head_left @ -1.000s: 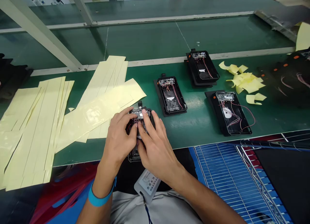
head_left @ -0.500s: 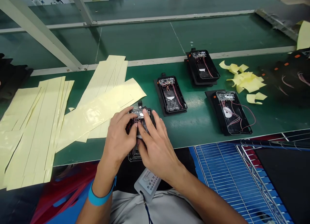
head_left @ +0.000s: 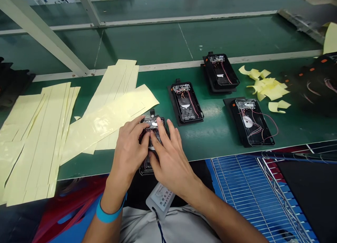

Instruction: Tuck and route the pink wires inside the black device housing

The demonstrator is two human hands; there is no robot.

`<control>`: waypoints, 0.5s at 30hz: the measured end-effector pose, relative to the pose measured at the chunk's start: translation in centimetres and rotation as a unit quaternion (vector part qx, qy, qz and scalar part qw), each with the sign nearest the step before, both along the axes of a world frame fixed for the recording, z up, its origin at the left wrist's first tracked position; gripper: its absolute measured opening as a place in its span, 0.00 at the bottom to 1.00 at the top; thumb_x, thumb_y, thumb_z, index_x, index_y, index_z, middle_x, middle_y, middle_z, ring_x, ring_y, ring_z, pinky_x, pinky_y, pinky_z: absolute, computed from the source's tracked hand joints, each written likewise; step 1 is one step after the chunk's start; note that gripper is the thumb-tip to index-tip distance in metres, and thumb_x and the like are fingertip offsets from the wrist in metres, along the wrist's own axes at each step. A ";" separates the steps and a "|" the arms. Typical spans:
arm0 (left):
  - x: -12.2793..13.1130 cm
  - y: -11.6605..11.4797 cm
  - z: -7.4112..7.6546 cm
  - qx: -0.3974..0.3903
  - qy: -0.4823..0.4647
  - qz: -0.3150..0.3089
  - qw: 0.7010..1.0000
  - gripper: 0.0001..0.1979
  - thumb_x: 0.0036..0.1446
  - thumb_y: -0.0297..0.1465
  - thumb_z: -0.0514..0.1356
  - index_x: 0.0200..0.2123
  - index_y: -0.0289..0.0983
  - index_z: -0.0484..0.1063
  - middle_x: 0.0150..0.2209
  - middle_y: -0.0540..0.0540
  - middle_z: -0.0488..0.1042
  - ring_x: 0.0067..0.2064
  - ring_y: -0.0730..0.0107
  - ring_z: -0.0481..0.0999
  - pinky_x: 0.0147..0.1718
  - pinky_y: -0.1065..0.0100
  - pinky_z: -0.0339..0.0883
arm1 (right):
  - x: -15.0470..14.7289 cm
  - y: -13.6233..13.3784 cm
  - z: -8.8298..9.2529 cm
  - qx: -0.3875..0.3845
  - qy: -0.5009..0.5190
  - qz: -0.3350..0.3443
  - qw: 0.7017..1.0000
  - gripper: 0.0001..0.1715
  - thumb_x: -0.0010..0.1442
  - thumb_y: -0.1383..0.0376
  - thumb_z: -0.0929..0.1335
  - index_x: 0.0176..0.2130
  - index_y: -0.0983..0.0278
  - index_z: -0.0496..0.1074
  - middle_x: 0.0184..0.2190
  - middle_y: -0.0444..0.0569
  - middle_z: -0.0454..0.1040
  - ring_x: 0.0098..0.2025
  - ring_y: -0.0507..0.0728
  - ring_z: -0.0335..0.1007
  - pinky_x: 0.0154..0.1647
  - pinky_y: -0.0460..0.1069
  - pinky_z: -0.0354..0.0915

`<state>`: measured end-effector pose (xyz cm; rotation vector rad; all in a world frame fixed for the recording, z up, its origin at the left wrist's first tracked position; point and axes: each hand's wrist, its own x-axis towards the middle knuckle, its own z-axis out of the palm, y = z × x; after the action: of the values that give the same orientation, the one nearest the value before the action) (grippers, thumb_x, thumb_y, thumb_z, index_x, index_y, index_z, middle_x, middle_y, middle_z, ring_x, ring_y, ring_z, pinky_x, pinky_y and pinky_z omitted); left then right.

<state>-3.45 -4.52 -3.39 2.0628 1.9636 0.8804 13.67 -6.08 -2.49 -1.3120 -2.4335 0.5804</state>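
A black plastic housing (head_left: 146, 167) with a circuit board (head_left: 152, 123) at its far end lies at the bench's front edge, directly before me. My left hand (head_left: 129, 143) grips its left side, with thumb and forefinger bent inward close together over the wiring below the board. Over the right side reaches my right hand (head_left: 171, 159), its forefinger meeting the left thumb inside the housing and its other fingers along the rim. Fine wires show between the fingertips; whether they are pinched is hidden.
Yellow paper strips (head_left: 39, 137) cover the bench (head_left: 210, 130) at left. Several similar open housings stand to the right: one near (head_left: 187, 102), one farther back (head_left: 221, 71), one with loose wires (head_left: 252, 122). Crumpled yellow scraps (head_left: 271, 88) lie beyond. A wire rack (head_left: 242, 187) sits below.
My right fingers have shifted very slightly over the housing. The left hand stays almost in place. Pale lines on the green surface behind have slid a little to the left.
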 end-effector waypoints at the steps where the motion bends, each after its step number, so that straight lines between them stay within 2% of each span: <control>1: 0.0 0.0 0.0 0.002 0.002 0.000 1.000 0.11 0.70 0.29 0.61 0.52 0.41 0.80 0.64 0.50 0.76 0.64 0.56 0.77 0.62 0.50 0.73 | 0.0 0.0 0.0 0.000 0.000 -0.001 1.000 0.35 0.75 0.68 0.61 0.76 0.71 0.63 0.84 0.53 0.28 0.84 0.80 0.27 0.78 0.81 0.51; 15: 0.2 0.0 0.0 -0.007 -0.005 0.016 1.000 0.11 0.71 0.30 0.60 0.51 0.41 0.80 0.64 0.51 0.76 0.65 0.56 0.77 0.63 0.51 0.73 | 0.1 0.1 0.1 -0.004 -0.002 0.004 1.000 0.36 0.75 0.68 0.60 0.77 0.70 0.60 0.84 0.53 0.27 0.84 0.79 0.26 0.78 0.81 0.51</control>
<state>-3.23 -4.47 -3.41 2.0218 1.9970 0.8774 13.75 -5.95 -2.38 -1.3079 -2.4434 0.5917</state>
